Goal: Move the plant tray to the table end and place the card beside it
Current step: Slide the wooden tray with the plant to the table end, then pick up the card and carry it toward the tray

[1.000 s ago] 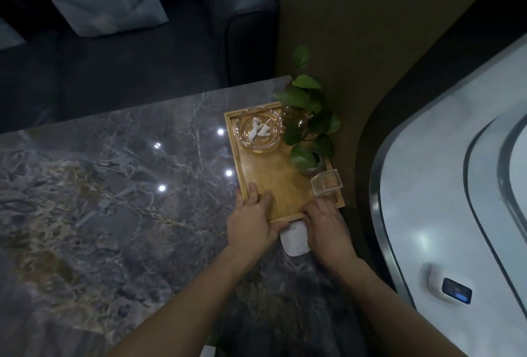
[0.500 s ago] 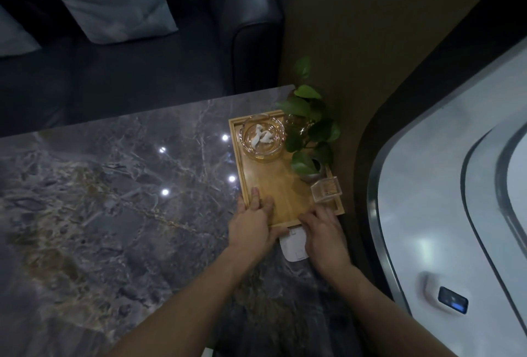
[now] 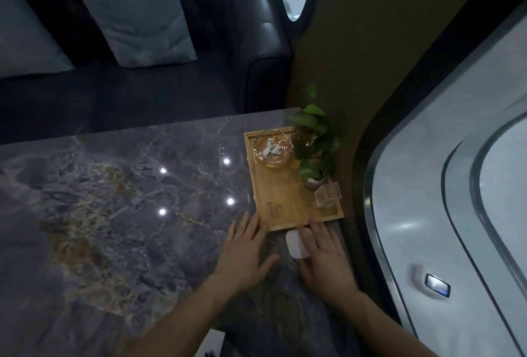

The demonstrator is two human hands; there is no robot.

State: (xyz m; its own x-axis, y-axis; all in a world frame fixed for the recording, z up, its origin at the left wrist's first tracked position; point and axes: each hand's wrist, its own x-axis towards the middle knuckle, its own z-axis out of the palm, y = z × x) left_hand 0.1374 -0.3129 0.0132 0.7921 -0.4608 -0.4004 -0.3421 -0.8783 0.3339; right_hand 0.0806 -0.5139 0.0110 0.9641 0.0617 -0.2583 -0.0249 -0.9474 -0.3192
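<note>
Rectangular bamboo tray [image 3: 281,199] holds a leafy plant [image 3: 315,142]; white card [image 3: 296,245] under the spread right hand [image 3: 325,256]; left hand [image 3: 245,254] spread flat.

A single head-worn wide-angle view looks steeply down and forward, close over a marble table [image 3: 114,214], with a sofa [image 3: 199,28] beyond its far edge.

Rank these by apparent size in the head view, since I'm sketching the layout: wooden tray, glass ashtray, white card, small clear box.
1. Wooden tray, clearly largest.
2. Glass ashtray.
3. White card and small clear box look alike; the card is partly hidden under the right hand and nearer the camera, so I won't rank them.
</note>
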